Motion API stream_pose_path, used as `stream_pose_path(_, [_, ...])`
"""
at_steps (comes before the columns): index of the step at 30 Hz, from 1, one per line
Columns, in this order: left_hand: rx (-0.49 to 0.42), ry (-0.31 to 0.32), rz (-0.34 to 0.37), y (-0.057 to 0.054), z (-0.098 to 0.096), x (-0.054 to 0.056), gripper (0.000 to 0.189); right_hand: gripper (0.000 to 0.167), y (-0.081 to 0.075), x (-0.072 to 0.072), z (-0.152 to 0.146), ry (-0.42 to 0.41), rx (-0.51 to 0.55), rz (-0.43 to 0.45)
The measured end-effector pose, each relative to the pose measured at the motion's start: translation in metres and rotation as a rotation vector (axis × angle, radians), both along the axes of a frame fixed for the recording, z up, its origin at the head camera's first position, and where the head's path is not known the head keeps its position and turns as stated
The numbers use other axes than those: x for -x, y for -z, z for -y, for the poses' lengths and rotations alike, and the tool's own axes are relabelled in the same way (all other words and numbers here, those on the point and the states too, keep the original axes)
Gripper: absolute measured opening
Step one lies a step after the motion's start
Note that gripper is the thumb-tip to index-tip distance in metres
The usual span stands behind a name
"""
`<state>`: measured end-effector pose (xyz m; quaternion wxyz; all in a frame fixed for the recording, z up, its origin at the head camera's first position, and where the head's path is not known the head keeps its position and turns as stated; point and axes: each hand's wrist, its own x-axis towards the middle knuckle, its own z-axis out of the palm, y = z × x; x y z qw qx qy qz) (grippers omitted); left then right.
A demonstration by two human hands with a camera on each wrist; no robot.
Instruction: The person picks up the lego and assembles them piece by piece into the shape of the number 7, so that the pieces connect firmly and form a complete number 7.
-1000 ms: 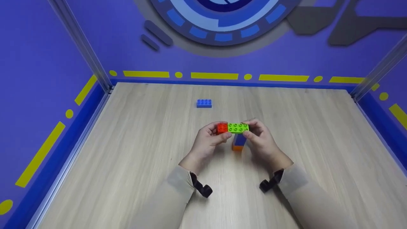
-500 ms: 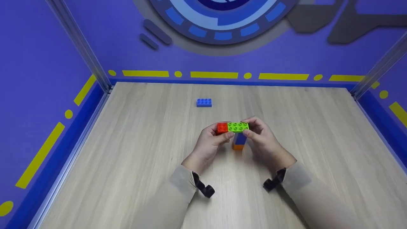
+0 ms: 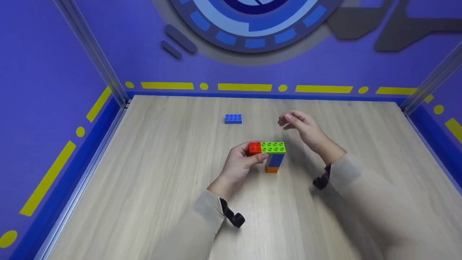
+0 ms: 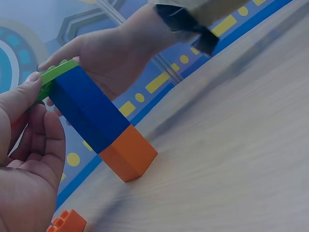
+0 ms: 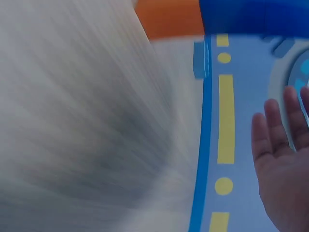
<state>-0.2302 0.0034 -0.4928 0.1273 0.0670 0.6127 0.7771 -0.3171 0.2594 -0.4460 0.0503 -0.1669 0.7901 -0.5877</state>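
A tower of toy building bricks stands upright on the table, an orange brick [image 3: 272, 169] at its foot and blue bricks [image 4: 91, 108] above. On top lies a light green brick [image 3: 273, 147], with a red brick [image 3: 255, 147] beside its left end. My left hand [image 3: 236, 164] pinches the top bricks from the left, thumb in front at the green-red join and fingers behind, partly hidden. Off to the right and beyond the tower, my right hand [image 3: 305, 130] hovers with relaxed fingers and holds nothing; the right wrist view shows its fingers straight.
A loose blue brick [image 3: 233, 119] lies farther back on the wooden table [image 3: 162, 151]. In the left wrist view, another orange brick [image 4: 70, 222] with studs sits low under the left hand. Blue-purple panels [image 3: 234, 72] with yellow marks border the table.
My right hand has let go of the green brick and moved away, back and to the right. The left hand keeps its pinch, and the tower stands in about the same place.
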Motion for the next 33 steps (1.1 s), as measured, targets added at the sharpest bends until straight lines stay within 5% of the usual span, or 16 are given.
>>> stream_pose_path(9, [0.055, 0.017, -0.043, -0.001, 0.002, -0.007, 0.04, 0.044, -0.012, 0.048, 0.028, 0.066, -0.291, -0.057])
stream_pose_path(17, [0.058, -0.008, -0.074, -0.007, -0.003, -0.004, 0.041, 0.045, -0.001, 0.08, 0.063, -0.038, -0.387, -0.053])
stream_pose_path(33, [0.058, -0.002, -0.124, -0.012, -0.027, -0.007, 0.041, 0.039, 0.019, 0.096, 0.069, -0.182, -0.724, -0.104])
